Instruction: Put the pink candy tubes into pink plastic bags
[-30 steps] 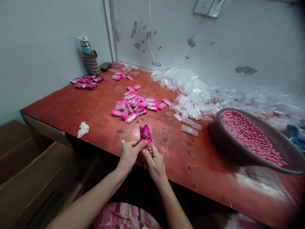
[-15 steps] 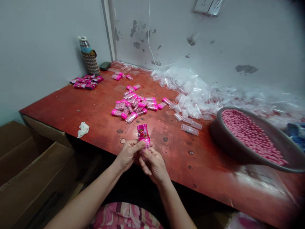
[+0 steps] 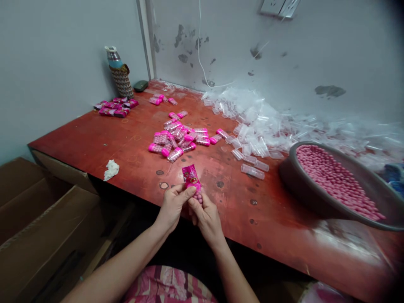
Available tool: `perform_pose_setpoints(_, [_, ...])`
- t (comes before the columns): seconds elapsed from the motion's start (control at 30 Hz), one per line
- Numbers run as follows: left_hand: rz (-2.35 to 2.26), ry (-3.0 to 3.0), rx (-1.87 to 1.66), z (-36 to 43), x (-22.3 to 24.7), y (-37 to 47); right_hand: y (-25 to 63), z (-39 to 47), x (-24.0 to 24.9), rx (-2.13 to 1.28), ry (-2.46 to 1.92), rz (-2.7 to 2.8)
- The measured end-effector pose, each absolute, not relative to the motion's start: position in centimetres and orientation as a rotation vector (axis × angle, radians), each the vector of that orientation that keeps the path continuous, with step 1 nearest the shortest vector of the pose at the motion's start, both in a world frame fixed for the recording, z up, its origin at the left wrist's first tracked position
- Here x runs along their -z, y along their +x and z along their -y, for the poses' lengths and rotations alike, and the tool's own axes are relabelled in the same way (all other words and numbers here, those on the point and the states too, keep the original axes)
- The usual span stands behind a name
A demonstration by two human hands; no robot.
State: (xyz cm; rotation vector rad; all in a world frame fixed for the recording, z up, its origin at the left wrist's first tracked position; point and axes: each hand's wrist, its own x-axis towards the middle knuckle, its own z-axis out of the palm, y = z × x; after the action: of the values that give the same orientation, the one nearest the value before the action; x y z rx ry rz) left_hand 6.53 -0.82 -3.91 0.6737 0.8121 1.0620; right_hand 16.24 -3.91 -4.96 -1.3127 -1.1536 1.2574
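My left hand (image 3: 172, 206) and my right hand (image 3: 206, 216) meet at the table's near edge, both closed on one clear candy tube (image 3: 198, 196) filled with pink balls. A magenta printed sleeve (image 3: 190, 173) stands up from its top end, over the pink cap. My left thumb presses at the sleeve's lower end, while my right thumb and fingers grip the tube lower down. Fingers hide the tube's bottom. Just beyond my hands lies a pile of filled candy tubes (image 3: 176, 136) with pink caps.
Clear tubes (image 3: 252, 126) are heaped along the wall. A grey basin (image 3: 293, 185) of pink balls stands right. Magenta sleeves (image 3: 113, 107) lie at back left beside a bottle (image 3: 121, 80). Crumpled tissue (image 3: 111, 170) is near the left edge, above cardboard boxes (image 3: 47, 227).
The fingers of my right hand have drawn in closer around the tube, and more pink balls show between my hands. The sleeve leans slightly differently. The view has shifted a little.
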Motion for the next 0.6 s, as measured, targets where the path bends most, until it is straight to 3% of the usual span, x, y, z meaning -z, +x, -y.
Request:
perform_pose_setpoints(0.1, [-0.813,0.66,-1.061,0.8,4.0,6.6,16.3,4.0,4.7,-1.229,-1.322,1.164])
perform_pose_setpoints(0.33, [-0.739,0.759,-0.804,-0.2,4.4,4.8,15.8,4.2,5.9,-1.668,-0.977,0.768])
perform_pose_setpoints(0.6, [-0.818,0.725,-0.92,0.0,4.4,5.5,15.5,4.3,6.1,-1.414,-1.199,1.025])
